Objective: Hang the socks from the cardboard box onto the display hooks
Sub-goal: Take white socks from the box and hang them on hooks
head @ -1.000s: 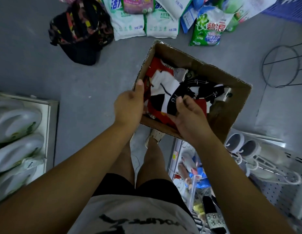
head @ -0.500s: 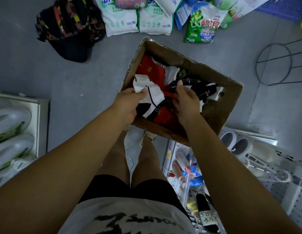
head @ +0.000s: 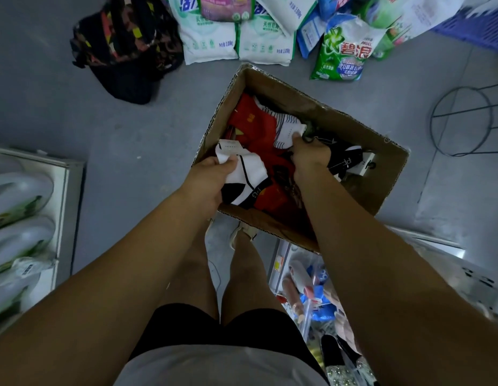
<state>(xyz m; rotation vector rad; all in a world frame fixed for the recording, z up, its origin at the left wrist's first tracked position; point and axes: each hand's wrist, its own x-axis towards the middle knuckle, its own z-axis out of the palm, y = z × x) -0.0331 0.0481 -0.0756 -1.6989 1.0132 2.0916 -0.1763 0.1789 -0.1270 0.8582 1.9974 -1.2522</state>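
Obs: person is standing over the cardboard box (head: 214, 126), which is sitting on the grey floor (head: 103, 121) just ahead of the feet. All socks in view are lying in or over the box; none is hanging yet.

Left hand (head: 207, 181) is gripping a white-and-black sock pair (head: 250, 176) by one end, thumb on top, at the box's near-left corner. Right hand (head: 309, 158) is reaching deeper in, fingers curling into the pile at the edge of a striped white sock (head: 286, 129). I cannot tell whether it is pinching that sock or something dark beside it.

Risks, judging from here:
- Pile is lying tangled, with red socks (head: 253, 121) and black socks (head: 345, 161) overlapping. Lifting either hand is likely to be dragging neighbours over the rim and onto the floor.
- Left grip is taking one end only, and the other end is resting on the red pile. It may be snagging there, or the pair may be coming apart on the pull.
- Display hooks are not showing clearly. Only a blurred white rack (head: 437, 246) is showing at lower right. With both hands loaded, no hand is free for lining a hanger up with a hook, so a drop is likely there.
- Detergent bags (head: 342, 51) and a dark bag (head: 125, 48) are lying beyond the box, so stepping forward is risking a stumble
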